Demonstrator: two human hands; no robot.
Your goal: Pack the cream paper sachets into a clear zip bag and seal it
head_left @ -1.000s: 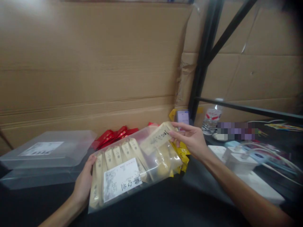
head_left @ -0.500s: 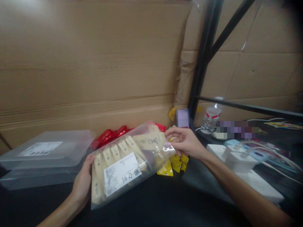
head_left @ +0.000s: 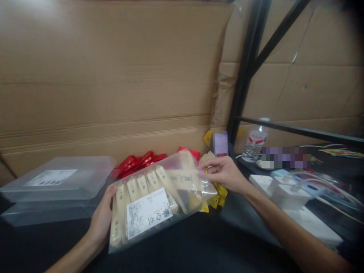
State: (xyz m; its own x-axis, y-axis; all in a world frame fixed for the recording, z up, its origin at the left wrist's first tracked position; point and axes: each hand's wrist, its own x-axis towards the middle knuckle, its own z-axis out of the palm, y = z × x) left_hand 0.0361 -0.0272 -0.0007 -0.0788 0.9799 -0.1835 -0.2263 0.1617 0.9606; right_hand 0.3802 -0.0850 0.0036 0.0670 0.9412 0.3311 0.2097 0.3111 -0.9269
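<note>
L hand (head_left: 101,216): clear plastic bag (head_left: 209,191) held by its L end, fingers hidden behind. R hand (head_left: 227,174): bag's R edge pinched betw. thumb & fingers; whether crosswise packet (head_left: 182,181) is also gripped can't be told. Bag held tilted above black tabletop (head_left: 199,250). Several tan packets (head_left: 142,187) already lined up inside, partly covered by white label (head_left: 149,214); R end less filled, seemingly not yet sealed. Red packets (head_left: 133,165) & yellow packets (head_left: 220,197) left outside. Movement bounded by cardboard wall (head_left: 127,76) behind, plastic boxes (head_left: 93,172) L, white chargers (head_left: 290,193) R; most room judged twd. wearer.
</note>
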